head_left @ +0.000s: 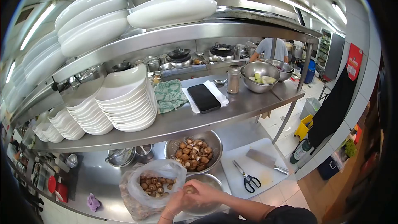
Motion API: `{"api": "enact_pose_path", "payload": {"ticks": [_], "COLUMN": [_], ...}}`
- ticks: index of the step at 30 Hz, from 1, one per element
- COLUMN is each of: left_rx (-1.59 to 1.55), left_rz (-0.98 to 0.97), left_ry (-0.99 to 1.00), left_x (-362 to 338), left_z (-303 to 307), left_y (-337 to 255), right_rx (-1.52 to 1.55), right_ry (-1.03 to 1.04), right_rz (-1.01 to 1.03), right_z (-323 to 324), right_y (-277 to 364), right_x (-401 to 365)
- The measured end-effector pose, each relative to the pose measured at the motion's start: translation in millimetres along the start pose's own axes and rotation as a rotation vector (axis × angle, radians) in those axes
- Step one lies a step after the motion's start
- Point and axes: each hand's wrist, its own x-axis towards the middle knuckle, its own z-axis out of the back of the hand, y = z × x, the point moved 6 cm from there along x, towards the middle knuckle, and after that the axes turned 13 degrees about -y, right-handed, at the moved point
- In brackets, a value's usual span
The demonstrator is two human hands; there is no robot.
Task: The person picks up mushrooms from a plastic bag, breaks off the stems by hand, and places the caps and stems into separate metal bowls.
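My left hand (175, 204) and my right hand (203, 193) meet over a metal bowl (213, 178) at the front of the counter. Between their closed fingers is a brown mushroom (190, 189), partly covered by them. Just left of my hands, a clear plastic bag (137, 182) stands with its mouth spread, and several brown mushrooms (154, 186) lie inside. Behind the bowl, a perforated metal colander (169, 149) holds a heap of mushrooms (195, 154). The inside of the near bowl is mostly hidden by my hands.
A white cutting board (236, 161) to the right bears scissors (247, 177) and a cleaver (261, 157). A purple cloth (93, 202) lies far left. Overhead, a steel shelf (178, 126) carries stacked white dishes (126, 99), a phone (203, 98) and bowls (260, 86). Another person (271, 49) stands behind.
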Motion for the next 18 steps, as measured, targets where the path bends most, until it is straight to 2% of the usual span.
{"api": "enact_pose_path", "payload": {"ticks": [1,3,4,6,8,10,13,18], "left_rx": [-0.002,0.105,0.106,0.120,0.133,-0.022,-0.132,-0.084], "left_rz": [-0.002,-0.236,-0.236,-0.074,-0.049,0.064,0.031,0.006], "left_ry": [0.001,-0.293,-0.297,-0.209,-0.166,-0.180,-0.213,-0.295], "left_x": [1,-1,0,5,-2,-11,-6,-6], "left_z": [-11,-11,-6,-2,-6,-18,-22,-27], "left_y": [1,-7,-3,6,3,2,11,16], "right_rx": [-0.028,-0.102,-0.178,-0.204,-0.231,-0.159,-0.090,-0.100], "right_ry": [-0.018,0.020,0.056,0.076,0.101,0.037,-0.035,-0.091], "right_rz": [-0.042,-0.082,-0.117,-0.117,-0.127,-0.125,-0.179,-0.127], "right_z": [2,3,3,4,-1,-2,-4,-6], "right_y": [-3,-3,-5,-7,-13,-22,-32,-36], "right_x": [0,-4,-6,-11,-20,-22,-24,-23]}}
